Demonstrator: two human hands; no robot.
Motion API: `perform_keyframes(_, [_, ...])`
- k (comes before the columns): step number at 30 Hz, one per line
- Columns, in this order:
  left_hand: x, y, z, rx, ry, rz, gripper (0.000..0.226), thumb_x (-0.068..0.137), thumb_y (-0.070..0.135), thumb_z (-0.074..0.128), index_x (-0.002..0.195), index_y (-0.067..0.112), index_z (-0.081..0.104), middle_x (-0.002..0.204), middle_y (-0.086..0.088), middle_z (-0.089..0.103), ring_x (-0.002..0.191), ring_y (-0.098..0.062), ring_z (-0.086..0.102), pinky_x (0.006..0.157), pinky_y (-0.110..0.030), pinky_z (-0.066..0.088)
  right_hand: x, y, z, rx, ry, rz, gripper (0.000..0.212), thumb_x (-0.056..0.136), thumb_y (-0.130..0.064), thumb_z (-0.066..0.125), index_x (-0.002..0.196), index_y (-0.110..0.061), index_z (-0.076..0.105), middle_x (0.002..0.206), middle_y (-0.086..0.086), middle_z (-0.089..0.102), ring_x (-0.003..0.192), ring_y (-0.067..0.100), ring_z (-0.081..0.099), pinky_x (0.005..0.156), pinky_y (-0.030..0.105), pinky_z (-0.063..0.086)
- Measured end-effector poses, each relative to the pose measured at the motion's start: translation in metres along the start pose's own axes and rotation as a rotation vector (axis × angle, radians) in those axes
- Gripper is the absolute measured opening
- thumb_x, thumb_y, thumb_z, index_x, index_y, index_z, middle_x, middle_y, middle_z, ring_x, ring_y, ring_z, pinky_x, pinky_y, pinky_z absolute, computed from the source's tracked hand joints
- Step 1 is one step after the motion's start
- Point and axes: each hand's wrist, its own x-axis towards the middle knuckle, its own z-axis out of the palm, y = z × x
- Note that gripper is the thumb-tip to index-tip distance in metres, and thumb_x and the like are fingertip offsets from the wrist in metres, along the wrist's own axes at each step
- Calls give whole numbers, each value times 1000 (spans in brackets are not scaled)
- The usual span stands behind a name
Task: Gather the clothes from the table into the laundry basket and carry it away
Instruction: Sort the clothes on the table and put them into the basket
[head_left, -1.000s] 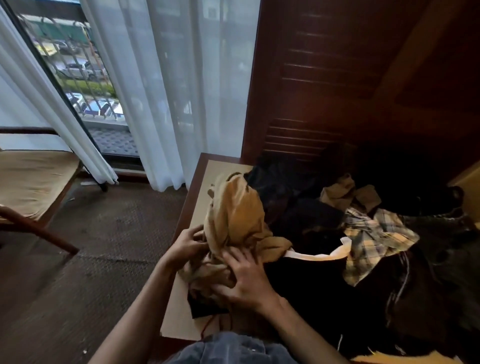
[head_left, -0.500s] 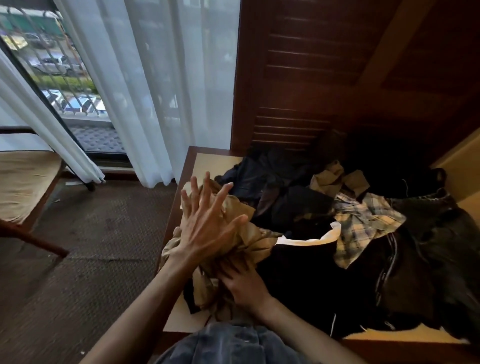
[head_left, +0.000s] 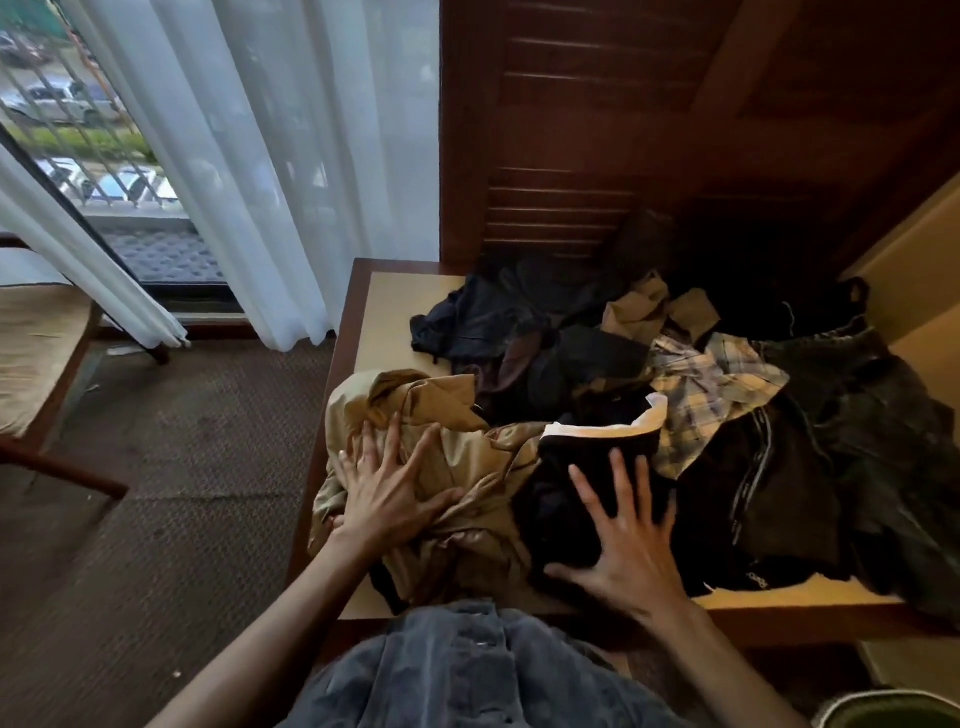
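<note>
**Operator:** Head view puts me right over the table (head_left: 400, 291), and the clothes are all on it, none in a basket yet. My left hand (head_left: 387, 493) lies spread on the tan garment (head_left: 467, 467) at the near left corner, fingers wide and straight, pressing the cloth down and not gripping it. My right hand (head_left: 631, 540) is spread the same way on the black garment with the white band (head_left: 602, 447) just beside it.

**Spotter:** So which step do you call this?

**Operator:** Early gathering, I'd say. Both palms are bunching the near end of the pile; nothing is lifted. The plaid shirt (head_left: 711, 384), the dark blue piece (head_left: 483, 322) and the dark jeans (head_left: 852, 395) lie further back and to the right, untouched.

**Spotter:** And the basket?

**Operator:** I can't say for sure. A green rim (head_left: 893, 709) shows at the bottom right corner, down beside the table, and it may be the basket, but too little of it is in view.

**Spotter:** Next move?

**Operator:** Curl the fingers in under both garments, scoop them together into one bundle, then swing low and right toward that rim. The tan cloth hangs over the table edge, so I'd want a deep grip or it will trail.
</note>
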Motion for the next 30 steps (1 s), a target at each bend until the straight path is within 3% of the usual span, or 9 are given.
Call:
perform_keyframes(4, [-7, 15, -1, -196, -45, -34, 99, 61, 102, 30, 140, 70, -21, 165, -2, -29, 151, -41, -22, 117, -69, -7, -1, 19, 26, 231, -133, 167, 125, 49, -101, 45, 149, -56, -12, 159, -1, -37, 147, 35, -29, 106, 75, 24])
perform_keyframes(7, [-13, 24, 9, -118, -31, -28, 100, 60, 103, 32, 143, 70, -14, 166, -5, -27, 151, -45, -14, 118, -68, 4, 5, 2, 40, 317, -54, 242, 114, 61, -90, 58, 149, -59, -7, 165, 0, -18, 152, 35, -9, 100, 67, 40])
perform_keyframes(10, [-15, 28, 25, 68, 58, -40, 99, 60, 102, 35, 148, 60, 19, 164, -13, 6, 143, -46, 16, 109, -65, 27, 9, -2, 57, 191, -23, 247, 104, 73, -68, 63, 151, -54, -5, 165, 11, 0, 147, 46, 13, 92, 62, 48])
perform_keyframes(12, [-10, 29, 30, 121, 101, -30, 97, 61, 100, 39, 143, 49, 37, 152, -15, 29, 128, -44, 35, 97, -60, 40, 13, -4, 65, 136, -79, 267, 106, 69, -55, 70, 153, -48, 6, 157, 23, 23, 135, 55, 32, 79, 61, 56])
perform_keyframes(16, [1, 28, 31, 123, 64, 35, 89, 69, 90, 47, 140, 38, 43, 133, -14, 41, 111, -41, 48, 75, -50, 54, 23, 0, 61, 52, -116, 281, 105, 59, -44, 87, 146, -37, 30, 134, 28, 47, 112, 57, 51, 49, 51, 57])
perform_keyframes(19, [1, 26, 33, 108, 126, 88, 83, 71, 86, 53, 135, 34, 49, 125, -14, 47, 101, -39, 53, 65, -46, 56, 29, 6, 51, 62, -116, 247, 97, 72, -53, 76, 151, -41, 22, 150, 24, 31, 133, 55, 33, 74, 59, 58])
perform_keyframes(22, [-2, 23, 37, 105, 169, 95, 83, 70, 87, 54, 134, 34, 51, 124, -13, 47, 100, -37, 52, 63, -44, 55, 11, 6, 21, 184, -222, 254, 95, 76, -77, 56, 153, -46, 10, 158, 13, 19, 144, 41, 21, 109, 59, 34])
perform_keyframes(28, [-2, 22, 39, 93, 164, 90, 80, 72, 83, 58, 134, 34, 51, 127, -13, 45, 104, -39, 49, 64, -46, 55, 14, 10, -43, 261, 543, 234, 70, 83, -72, 53, 134, -23, 55, 139, 5, 47, 125, 29, 48, 94, 50, 45])
perform_keyframes(30, [-2, 22, 39, 87, 172, 96, 79, 73, 82, 59, 134, 32, 51, 128, -13, 45, 105, -39, 49, 65, -46, 55, 51, 15, -44, 219, 491, 297, 68, 85, -72, 51, 137, -27, 53, 149, 8, 40, 138, 35, 37, 105, 56, 38])
